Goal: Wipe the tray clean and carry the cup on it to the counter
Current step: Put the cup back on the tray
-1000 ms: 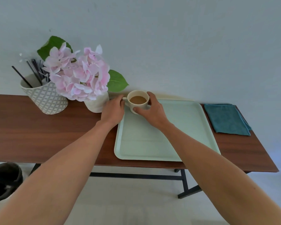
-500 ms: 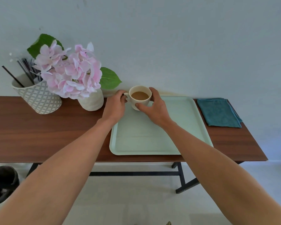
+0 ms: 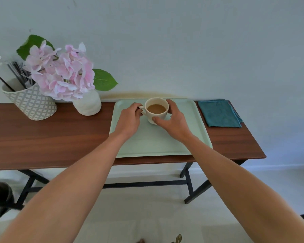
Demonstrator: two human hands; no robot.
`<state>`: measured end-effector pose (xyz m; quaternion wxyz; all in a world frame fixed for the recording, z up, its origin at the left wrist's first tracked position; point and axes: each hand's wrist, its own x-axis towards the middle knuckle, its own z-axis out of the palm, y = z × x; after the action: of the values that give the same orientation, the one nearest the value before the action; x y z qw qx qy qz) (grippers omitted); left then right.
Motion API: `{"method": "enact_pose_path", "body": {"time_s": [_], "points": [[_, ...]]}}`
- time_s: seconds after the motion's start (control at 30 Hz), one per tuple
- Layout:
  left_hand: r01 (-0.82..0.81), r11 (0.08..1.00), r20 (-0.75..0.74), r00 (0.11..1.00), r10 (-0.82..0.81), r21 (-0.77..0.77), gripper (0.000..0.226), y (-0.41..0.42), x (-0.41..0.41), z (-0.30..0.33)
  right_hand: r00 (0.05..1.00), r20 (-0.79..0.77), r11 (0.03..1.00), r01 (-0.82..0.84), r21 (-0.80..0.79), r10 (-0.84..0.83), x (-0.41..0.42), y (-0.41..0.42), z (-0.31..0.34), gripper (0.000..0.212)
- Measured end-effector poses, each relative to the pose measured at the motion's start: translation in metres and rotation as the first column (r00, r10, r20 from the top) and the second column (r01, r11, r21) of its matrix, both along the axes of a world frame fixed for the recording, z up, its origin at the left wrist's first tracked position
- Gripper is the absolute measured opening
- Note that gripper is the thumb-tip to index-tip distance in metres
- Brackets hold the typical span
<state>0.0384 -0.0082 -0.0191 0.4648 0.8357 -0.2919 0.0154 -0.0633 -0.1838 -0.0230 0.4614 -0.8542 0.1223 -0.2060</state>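
Both hands form the grip on the cream ceramic cup of milky coffee (image 3: 157,110): the left hand (image 3: 129,120) pinches its small handle, while the right hand (image 3: 174,121) wraps the far and near sides of the body, thumb pressed low on the wall. The cup sits toward the back of the pale green rectangular plastic tray (image 3: 158,142), which lies flat on the dark wooden desk (image 3: 51,139); whether its base is touching the tray or just above it I cannot tell. The folded teal cloth (image 3: 219,114) lies just beside the tray on the right, untouched, so wiping looks not yet done; carrying to the counter is also left. Both forearms reach forward, nearly straight, wrists slightly bent down and converging on the cup.
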Motion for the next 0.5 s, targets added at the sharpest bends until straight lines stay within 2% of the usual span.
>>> {"method": "enact_pose_path", "body": {"time_s": [0.5], "points": [[-0.013,1.0,0.004,1.0,0.013,0.021,0.019,-0.006,-0.02,-0.006,0.999,-0.036,1.0,0.008,0.009,-0.008,-0.017,-0.006,-0.01,0.076]]}}
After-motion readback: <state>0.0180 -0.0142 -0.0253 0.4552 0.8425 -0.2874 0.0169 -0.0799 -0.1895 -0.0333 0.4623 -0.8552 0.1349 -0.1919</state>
